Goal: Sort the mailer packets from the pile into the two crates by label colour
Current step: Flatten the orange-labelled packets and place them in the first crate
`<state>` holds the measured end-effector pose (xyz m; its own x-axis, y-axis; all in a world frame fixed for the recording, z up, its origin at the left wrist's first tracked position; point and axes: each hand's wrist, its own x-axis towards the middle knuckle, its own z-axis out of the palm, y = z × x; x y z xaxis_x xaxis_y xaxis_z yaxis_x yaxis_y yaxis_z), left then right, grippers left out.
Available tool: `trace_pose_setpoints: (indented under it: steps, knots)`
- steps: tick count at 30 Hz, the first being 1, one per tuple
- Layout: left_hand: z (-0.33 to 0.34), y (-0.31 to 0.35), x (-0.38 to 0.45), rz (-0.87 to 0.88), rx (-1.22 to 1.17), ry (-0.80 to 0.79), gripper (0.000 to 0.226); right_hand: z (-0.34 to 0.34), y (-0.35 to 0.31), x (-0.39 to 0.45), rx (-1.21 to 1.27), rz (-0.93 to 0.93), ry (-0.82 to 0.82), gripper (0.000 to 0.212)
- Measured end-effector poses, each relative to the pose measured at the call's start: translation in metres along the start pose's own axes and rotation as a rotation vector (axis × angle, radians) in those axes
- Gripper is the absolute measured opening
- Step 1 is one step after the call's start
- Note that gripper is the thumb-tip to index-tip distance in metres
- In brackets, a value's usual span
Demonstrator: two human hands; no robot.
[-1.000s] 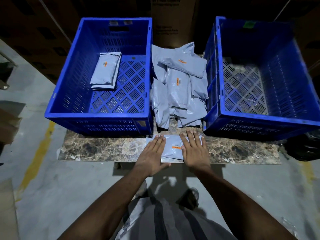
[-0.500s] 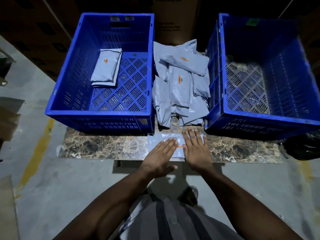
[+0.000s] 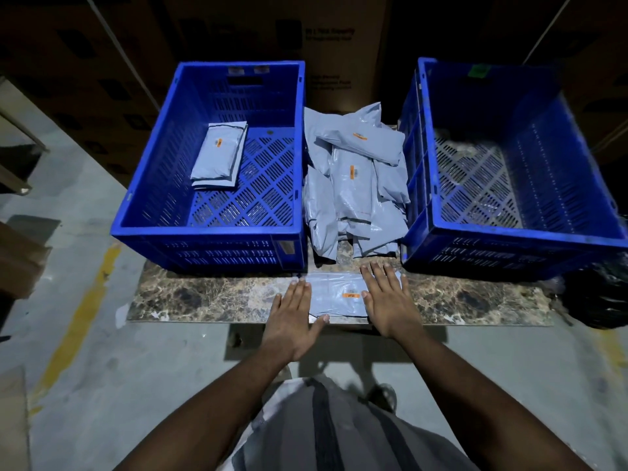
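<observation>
Both hands are lying flat, fingers spread, gripping nothing: the left hand (image 3: 293, 317) and right hand (image 3: 387, 300) are pressing the ends of a grey packet (image 3: 339, 294) with an orange label (image 3: 351, 295), on the slab (image 3: 204, 297) before the pile (image 3: 356, 185), between the crates (image 3: 210, 229).

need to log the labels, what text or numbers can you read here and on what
No text here reads clearly.
Cardboard box behind the crates: printed lines, too blurred.
Orange labels on the flat packet, pile and left-crate packet: too small.
Green sticker on the right crate: blurred.
</observation>
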<state>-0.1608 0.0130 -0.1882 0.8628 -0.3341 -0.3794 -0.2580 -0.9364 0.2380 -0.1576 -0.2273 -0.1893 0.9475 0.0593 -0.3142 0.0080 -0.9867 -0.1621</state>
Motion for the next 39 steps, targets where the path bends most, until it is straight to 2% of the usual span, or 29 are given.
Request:
trace_pose_setpoints:
  steps: [3,6,9,13,20,25,27,31,37,39]
  knots:
    - [-0.011,0.008,0.006,0.048,-0.048,0.143,0.065,-0.008,0.0,0.0,0.005,-0.015,0.001,0.06]
    - [-0.021,0.019,0.021,0.18,-0.014,0.213,0.055,-0.014,-0.003,-0.001,0.013,-0.083,0.116,0.061]
    - [-0.019,0.029,0.033,0.25,-0.008,0.125,0.055,-0.011,-0.007,-0.003,0.095,-0.119,0.181,0.052]
    - [-0.005,0.025,0.034,0.213,0.056,0.002,0.063,0.007,-0.003,-0.01,0.093,-0.128,0.197,0.046]
    - [-0.01,0.023,0.036,0.202,0.07,-0.025,0.068,0.011,0.012,-0.009,0.151,-0.12,0.133,0.064]
    - [-0.01,0.025,0.037,0.188,0.067,-0.042,0.07,0.011,0.028,-0.015,0.267,0.077,0.11,0.089]
    - [-0.012,0.025,0.039,0.186,0.059,-0.049,0.071,0.009,0.032,-0.02,0.266,0.092,0.127,0.087]
    - [-0.012,0.023,0.039,0.196,0.056,-0.049,0.072,0.01,0.038,-0.035,0.168,0.052,0.254,0.068]
    - [-0.011,0.022,0.04,0.206,0.041,-0.058,0.073,0.025,0.046,-0.039,0.134,0.143,0.195,0.081]
    - [-0.009,0.018,0.04,0.223,0.027,-0.053,0.074,0.02,0.046,-0.041,0.153,0.134,0.225,0.082]
